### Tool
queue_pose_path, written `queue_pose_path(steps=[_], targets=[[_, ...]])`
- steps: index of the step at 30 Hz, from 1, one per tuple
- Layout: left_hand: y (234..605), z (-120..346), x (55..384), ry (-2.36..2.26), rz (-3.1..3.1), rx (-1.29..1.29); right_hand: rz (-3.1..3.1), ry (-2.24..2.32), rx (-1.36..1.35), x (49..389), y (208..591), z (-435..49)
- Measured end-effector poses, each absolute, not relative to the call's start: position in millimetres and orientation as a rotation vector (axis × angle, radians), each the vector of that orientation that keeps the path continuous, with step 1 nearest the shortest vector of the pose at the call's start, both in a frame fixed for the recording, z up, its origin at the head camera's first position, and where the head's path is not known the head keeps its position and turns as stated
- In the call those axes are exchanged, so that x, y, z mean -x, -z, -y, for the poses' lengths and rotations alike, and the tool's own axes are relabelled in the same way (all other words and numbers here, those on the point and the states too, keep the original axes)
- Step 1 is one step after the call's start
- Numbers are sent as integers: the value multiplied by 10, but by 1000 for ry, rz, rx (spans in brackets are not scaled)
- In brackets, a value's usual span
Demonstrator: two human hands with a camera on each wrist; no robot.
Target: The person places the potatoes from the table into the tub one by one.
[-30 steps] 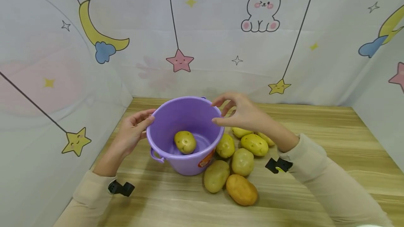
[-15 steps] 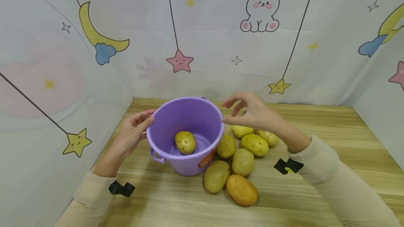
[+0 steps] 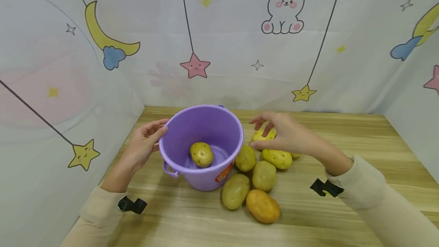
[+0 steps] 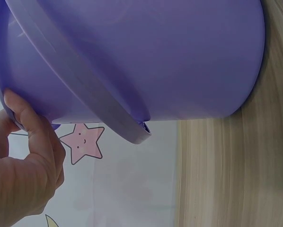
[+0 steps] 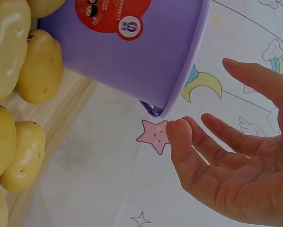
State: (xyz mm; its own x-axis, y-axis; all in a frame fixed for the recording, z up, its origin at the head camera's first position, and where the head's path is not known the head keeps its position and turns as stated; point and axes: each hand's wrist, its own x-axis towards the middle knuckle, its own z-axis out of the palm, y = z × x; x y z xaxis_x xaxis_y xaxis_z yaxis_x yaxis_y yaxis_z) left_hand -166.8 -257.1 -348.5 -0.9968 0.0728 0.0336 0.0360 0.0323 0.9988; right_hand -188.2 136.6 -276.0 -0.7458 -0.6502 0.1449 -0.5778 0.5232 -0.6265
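A purple bucket (image 3: 202, 180) stands on the table with one potato (image 3: 201, 154) lying inside it. My left hand (image 3: 143, 142) grips its rim on the left; in the left wrist view that hand (image 4: 28, 161) pinches the rim beside the bucket's handle (image 4: 84, 78). My right hand (image 3: 288, 134) hovers to the right of the bucket, apart from it, thumb and fingers spread with nothing between them. Below it lie several potatoes (image 3: 276, 159), partly hidden by the hand. The right wrist view shows the same hand (image 5: 241, 165) near the bucket's rim, holding nothing.
Nearer the front, a green-yellow potato (image 3: 235, 191) and an orange-tinted potato (image 3: 263, 206) lie beside the bucket on the wood-grain table (image 3: 343, 209). A white cloth backdrop (image 3: 233, 79) printed with stars, moons and a rabbit encloses the table's back and sides.
My right hand has moved away from the bucket's rim, to the right and lower, over the potatoes. The left hand and bucket have stayed in place.
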Motion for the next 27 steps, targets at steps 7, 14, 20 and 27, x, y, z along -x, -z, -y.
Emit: queue_pose_path(steps=[7, 14, 20, 27], targets=[[3480, 2559, 1665, -2182, -2220, -123, -2655, 978, 1099, 1755, 2800, -1415], [3478, 2555, 1657, -2180, -2219, -116, -2651, 939, 1125, 1665, 2850, -1472], [3475, 2545, 1669, -2171, -2224, -111, -2623, 1041, 1079, 1580, 2935, -1511], [3477, 2554, 1665, -2180, -2205, -106, -2576, 1168, 1065, 1487, 3080, -1558]])
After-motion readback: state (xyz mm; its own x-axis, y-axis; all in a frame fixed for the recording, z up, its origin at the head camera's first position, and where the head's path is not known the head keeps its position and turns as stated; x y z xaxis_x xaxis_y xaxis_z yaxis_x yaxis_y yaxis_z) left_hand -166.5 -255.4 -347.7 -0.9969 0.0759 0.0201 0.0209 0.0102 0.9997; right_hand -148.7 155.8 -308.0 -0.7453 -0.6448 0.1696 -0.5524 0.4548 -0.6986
